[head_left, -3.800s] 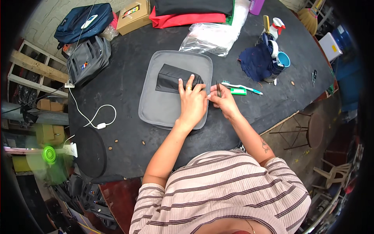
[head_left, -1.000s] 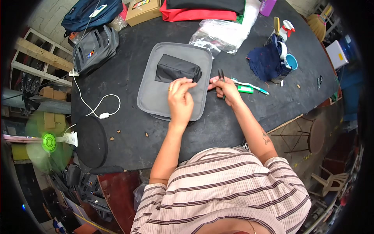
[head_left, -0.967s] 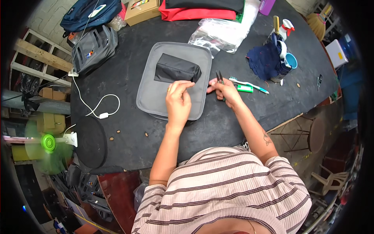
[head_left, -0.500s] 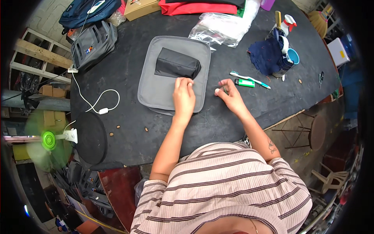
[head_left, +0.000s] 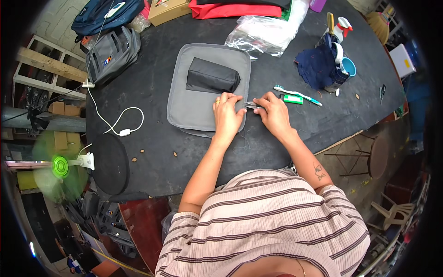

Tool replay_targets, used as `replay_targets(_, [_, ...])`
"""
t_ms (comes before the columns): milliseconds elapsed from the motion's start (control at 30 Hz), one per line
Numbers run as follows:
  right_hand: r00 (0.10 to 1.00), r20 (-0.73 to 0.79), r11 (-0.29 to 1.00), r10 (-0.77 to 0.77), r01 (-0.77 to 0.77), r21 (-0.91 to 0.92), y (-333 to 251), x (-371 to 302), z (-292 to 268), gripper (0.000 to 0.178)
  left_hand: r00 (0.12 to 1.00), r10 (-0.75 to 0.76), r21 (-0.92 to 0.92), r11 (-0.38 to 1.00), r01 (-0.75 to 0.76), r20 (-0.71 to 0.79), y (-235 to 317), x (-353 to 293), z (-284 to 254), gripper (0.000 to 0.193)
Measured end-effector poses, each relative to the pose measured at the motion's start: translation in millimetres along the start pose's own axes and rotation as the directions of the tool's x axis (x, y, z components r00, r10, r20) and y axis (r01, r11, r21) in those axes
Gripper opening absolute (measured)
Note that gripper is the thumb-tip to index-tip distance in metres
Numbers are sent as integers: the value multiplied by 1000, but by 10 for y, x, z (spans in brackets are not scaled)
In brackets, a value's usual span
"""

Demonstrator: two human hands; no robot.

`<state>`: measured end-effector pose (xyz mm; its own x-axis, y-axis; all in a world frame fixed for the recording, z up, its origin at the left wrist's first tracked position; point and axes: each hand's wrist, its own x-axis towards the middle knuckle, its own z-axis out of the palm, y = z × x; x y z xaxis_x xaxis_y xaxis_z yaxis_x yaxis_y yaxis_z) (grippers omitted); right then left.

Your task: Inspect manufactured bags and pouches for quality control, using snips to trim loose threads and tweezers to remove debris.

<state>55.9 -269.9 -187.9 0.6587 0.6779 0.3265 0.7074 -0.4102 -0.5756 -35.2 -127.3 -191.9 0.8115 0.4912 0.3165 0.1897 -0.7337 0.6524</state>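
Observation:
A flat grey fabric bag [head_left: 194, 108] with rounded corners and a piped edge lies on the black table. On top of it is a black, box-shaped fabric pouch [head_left: 212, 76]. My left hand [head_left: 227, 114] is closed on the bag's right edge, thumb and forefinger pinching the rim. In my right hand [head_left: 276, 114] are small thread snips [head_left: 251, 105], their metal blades pointing left against that edge. My right fingers hide most of the snips. Just beyond the right hand lie a green lighter [head_left: 292, 99] and a toothbrush [head_left: 297, 93].
Clear plastic bags [head_left: 258, 37] lie at the back. A container draped with dark blue cloth [head_left: 316, 68] stands back right, beside a spray bottle [head_left: 342, 27]. A grey backpack [head_left: 113, 53] and a white cable [head_left: 110, 124] are at left, near a spinning green fan [head_left: 60, 166].
My right hand has come left to the bag's edge, and the snips' blades now show. My left hand has shifted right, from near the pouch to the rim.

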Motion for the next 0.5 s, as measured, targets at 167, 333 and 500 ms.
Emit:
replay_targets(167, [996,-16,992,-92,90,-90,-8,62,48,19,1000,-17,16,1000,17,3,4,-10,3,41])
replay_targets(333, [991,-12,983,-133,130,-128,-12,96,68,14,999,-39,19,999,39,7,-4,-12,12,41])
replay_targets(500, [989,-145,998,25,-32,-47,83,173,92,16,998,42,-8,999,-42,-48,-16,-53,-8,40])
